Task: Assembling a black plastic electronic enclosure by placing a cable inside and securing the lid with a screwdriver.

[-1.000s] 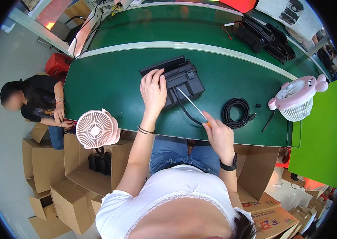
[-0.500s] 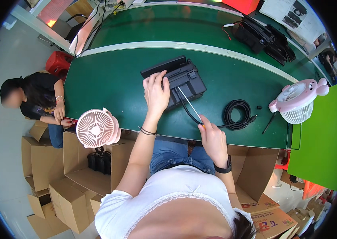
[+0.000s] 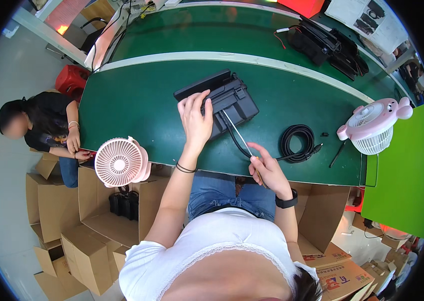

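Observation:
A black plastic device (image 3: 242, 102) with a flap-like panel (image 3: 203, 85) along its far left side lies on the green bench. My left hand (image 3: 195, 119) rests over its left part, fingers bent round the edge and steadying it. In my right hand (image 3: 270, 171), near the bench's front edge, is a long thin screwdriver (image 3: 238, 133). Its bare shaft slants up to the near face of the device, where the tip meets a recess. A black cable (image 3: 235, 138) leaves that same face, passes by my right hand and runs to a coil (image 3: 285, 144) on the right.
A pink fan (image 3: 120, 161) stands at the front left edge, and another pink fan (image 3: 372, 125) at the right. A small black rod (image 3: 338, 154) lies near the coil. More black devices (image 3: 325, 45) sit on the far shelf. A person (image 3: 46, 120) sits at the left beside cardboard boxes (image 3: 91, 251).
My right hand has rolled over on the screwdriver, its index finger now lifted and the palm more turned up. The left hand stays on the device.

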`<state>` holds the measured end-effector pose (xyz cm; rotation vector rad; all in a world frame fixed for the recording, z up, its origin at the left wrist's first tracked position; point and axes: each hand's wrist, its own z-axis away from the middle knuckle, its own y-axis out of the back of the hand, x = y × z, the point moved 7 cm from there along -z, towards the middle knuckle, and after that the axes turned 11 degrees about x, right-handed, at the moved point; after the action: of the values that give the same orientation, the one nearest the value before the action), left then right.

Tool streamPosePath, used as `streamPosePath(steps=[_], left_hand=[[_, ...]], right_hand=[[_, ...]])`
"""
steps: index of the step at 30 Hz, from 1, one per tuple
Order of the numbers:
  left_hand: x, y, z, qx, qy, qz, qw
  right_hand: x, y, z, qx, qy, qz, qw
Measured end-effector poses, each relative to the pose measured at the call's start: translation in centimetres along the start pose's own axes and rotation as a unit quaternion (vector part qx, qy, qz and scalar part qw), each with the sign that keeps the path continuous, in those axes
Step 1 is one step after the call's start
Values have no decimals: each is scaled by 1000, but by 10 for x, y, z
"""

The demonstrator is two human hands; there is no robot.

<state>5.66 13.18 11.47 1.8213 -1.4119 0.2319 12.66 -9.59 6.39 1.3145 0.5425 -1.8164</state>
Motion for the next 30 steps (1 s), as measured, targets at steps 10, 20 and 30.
streamPosePath(steps=[10,20,30], left_hand=[[6,2,8,25,-6,-29,999],[-1,1,3,6,17,-37,999],[-2,0,4,16,12,-40,999]], right_hand=[[-40,1,29,138,206,270,930],[-44,-11,31,164,249,308,903],[-38,-20,25,167,282,351,877]])
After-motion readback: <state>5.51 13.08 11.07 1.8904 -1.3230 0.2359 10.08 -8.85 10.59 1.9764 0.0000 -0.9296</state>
